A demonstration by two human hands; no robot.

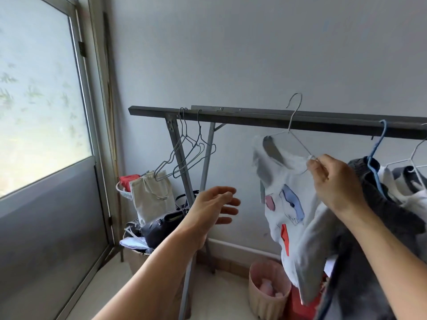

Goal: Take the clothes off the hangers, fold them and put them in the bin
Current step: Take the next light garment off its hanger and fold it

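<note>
— Now, at the grey metal rail [254, 116]: which step are you on?

— Unhanging, by my read. Your right hand [335, 181] pinches the shoulder corner of the white wire hanger [291, 135], its hook lifted clear above the rail, with the white printed T-shirt [286, 204] draped from it.

— And your left hand [217, 204]?

— Open, fingers spread, empty, reaching toward the shirt but apart from it.

— Next?

— Likely grip the cloth and slide the hanger out. More garments wait on the blue hanger [376, 153]; a ribbed pink bin [265, 294] stands below.
</note>
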